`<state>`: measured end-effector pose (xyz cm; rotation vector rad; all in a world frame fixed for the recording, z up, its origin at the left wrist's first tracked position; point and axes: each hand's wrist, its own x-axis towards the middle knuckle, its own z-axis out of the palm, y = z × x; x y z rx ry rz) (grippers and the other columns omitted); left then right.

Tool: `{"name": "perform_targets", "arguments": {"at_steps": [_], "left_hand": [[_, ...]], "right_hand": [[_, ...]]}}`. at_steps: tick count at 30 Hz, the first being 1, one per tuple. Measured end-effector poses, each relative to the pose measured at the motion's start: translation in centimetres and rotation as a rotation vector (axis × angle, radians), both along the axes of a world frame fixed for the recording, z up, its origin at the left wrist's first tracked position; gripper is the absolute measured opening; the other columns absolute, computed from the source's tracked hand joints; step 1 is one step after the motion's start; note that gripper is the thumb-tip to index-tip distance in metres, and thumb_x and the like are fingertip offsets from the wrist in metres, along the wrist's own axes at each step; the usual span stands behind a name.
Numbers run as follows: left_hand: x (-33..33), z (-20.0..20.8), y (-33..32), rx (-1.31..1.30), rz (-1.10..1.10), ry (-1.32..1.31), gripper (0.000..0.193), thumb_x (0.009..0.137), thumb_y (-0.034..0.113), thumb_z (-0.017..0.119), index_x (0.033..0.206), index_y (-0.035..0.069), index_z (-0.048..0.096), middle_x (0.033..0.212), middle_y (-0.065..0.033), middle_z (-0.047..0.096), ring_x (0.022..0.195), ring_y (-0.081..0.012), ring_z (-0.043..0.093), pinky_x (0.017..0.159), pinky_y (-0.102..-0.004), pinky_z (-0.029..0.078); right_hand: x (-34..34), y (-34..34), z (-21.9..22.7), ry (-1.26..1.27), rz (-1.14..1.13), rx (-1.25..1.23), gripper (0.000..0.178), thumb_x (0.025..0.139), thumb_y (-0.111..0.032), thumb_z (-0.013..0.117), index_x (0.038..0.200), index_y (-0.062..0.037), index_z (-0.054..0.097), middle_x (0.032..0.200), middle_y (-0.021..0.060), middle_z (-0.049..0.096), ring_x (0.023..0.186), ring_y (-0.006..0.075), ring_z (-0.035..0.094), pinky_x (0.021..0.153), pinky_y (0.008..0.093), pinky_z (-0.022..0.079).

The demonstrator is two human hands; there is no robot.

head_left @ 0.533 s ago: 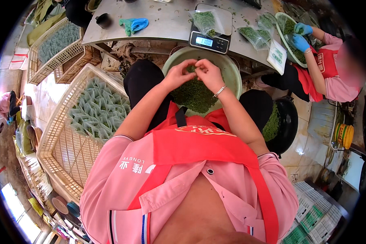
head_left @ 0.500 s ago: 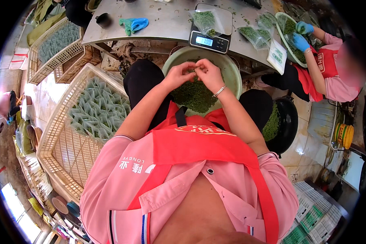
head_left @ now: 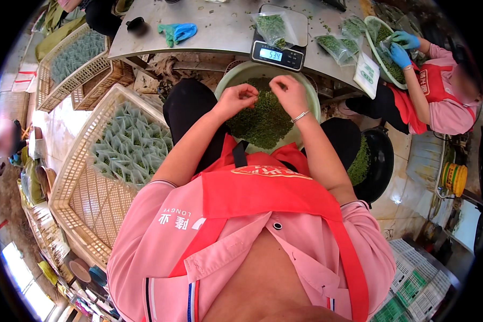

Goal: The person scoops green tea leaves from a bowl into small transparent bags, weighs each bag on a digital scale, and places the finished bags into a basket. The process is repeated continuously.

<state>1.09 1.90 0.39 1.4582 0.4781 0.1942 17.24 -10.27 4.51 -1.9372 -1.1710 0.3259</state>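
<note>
A pale green basin (head_left: 311, 102) holds a heap of small green peppercorns (head_left: 263, 121) between my knees. Over its left side is my left hand (head_left: 238, 101), thumb and fingertips pinched together; anything in them is too small to make out. My right hand (head_left: 290, 95), with a bracelet at the wrist, hovers over the basin's right side, fingers curled down and closed, their tips partly hidden. A gap separates the two hands. Just beyond the basin, a digital scale (head_left: 278, 55) on the table carries a clear bag of green peppercorns (head_left: 272, 28).
A beige crate (head_left: 94, 204) of filled bags stands left, another crate (head_left: 64, 75) behind it. Gloves (head_left: 176, 34) lie on the metal table (head_left: 214, 32). At right are a black basin (head_left: 378, 166) and a co-worker's blue-gloved hands (head_left: 402, 48) in a green-white tub.
My hands were together over the basin and are now apart, the right one shifted right. The scale's display reading has changed. The co-worker's gloved hands have moved slightly.
</note>
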Motion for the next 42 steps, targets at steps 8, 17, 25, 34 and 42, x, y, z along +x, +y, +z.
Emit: {"name": "perform_targets", "arguments": {"at_steps": [8,17,25,34,42], "left_hand": [[-0.1,-0.6,-0.2,0.140,-0.020,0.049,0.021,0.086,0.009,0.061,0.105,0.000,0.059,0.089,-0.0032,0.063,0.074,-0.0094,0.062,0.068,-0.0243,0.051],[-0.8,0.5,-0.5,0.498,0.013,0.099,0.023,0.085,0.017,0.062,0.106,0.007,0.061,0.078,-0.0051,0.065,0.068,-0.0117,0.063,0.063,-0.0273,0.050],[0.0,2.6,1.0,0.456,0.055,0.092,0.019,0.086,0.021,0.061,0.100,0.008,0.063,0.077,-0.0074,0.069,0.070,-0.0124,0.067,0.061,-0.0265,0.050],[0.6,1.5,10.0,0.447,0.478,-0.031,0.023,0.087,0.016,0.060,0.107,0.005,0.060,0.088,-0.0072,0.069,0.073,-0.0138,0.065,0.065,-0.0260,0.051],[2.0,3.2,7.8,1.410,0.635,-0.065,0.033,0.077,0.029,0.068,0.105,0.013,0.059,0.080,-0.0054,0.067,0.077,-0.0225,0.065,0.068,-0.0341,0.051]], "right_hand": [[3.4,4.6,2.1,-0.139,-0.235,-0.119,0.029,0.082,-0.024,0.060,0.110,-0.0150,0.060,0.076,0.0075,0.065,0.072,0.0285,0.062,0.064,0.0399,0.048],[3.6,4.7,-0.4,0.220,-0.285,0.204,0.015,0.085,-0.018,0.061,0.081,-0.0047,0.054,0.061,0.0050,0.060,0.052,0.0178,0.061,0.050,0.0296,0.047],[1.6,0.5,-0.9,0.080,-0.139,-0.004,0.019,0.083,-0.022,0.064,0.087,-0.0042,0.064,0.079,0.0056,0.064,0.061,0.0153,0.061,0.054,0.0268,0.046],[3.8,4.4,0.7,-0.324,-0.120,0.085,0.030,0.084,-0.019,0.056,0.114,-0.0182,0.060,0.124,0.0054,0.056,0.082,0.0285,0.064,0.070,0.0348,0.052],[3.0,10.8,6.7,-0.733,0.049,-0.183,0.017,0.084,-0.021,0.054,0.097,-0.0172,0.064,0.117,0.0118,0.054,0.073,0.0306,0.064,0.064,0.0402,0.053]]}}
